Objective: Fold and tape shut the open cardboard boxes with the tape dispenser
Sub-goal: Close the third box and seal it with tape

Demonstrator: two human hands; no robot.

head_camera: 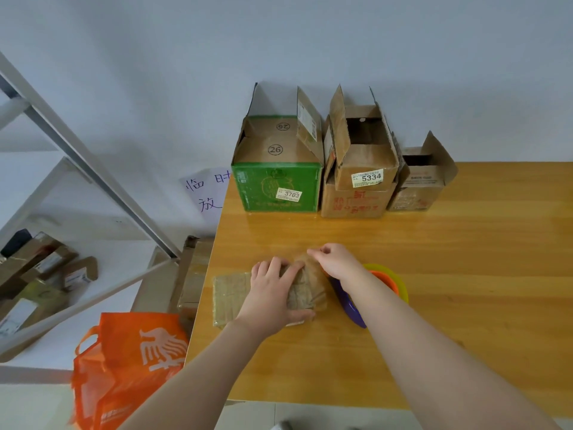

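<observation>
Small cardboard box (pixel 305 290): lies flat on the wooden table (pixel 465 290) near its left edge. Its top is closed and glossy with tape, and both hands are on it.
Left hand (pixel 273 294): palm down on the box top, fingers spread and nearly straight, pressing on it. The thumb lies along the near side of the box.
Right hand (pixel 338 262): over the far end of the same box, fingers curled, thumb and forefinger tips drawn together at the box's far edge. Whether anything thin is pinched between them cannot be told.
Tape dispenser (pixel 355 308): on the table just right of the box, partly under the right forearm. It has a purple handle with orange and yellow-green rings, and neither hand holds it.
Open boxes: three stand in a row at the back of the table against the wall, flaps up. They are a green box (pixel 276 187) labelled 3703, a brown box (pixel 356 200) labelled 5334, and a smaller brown box (pixel 415 190).
Floor, left: orange bag (pixel 130 361) beside the table.
Shelf (pixel 77 169): a metal frame at the left, with parcels on a lower level.
</observation>
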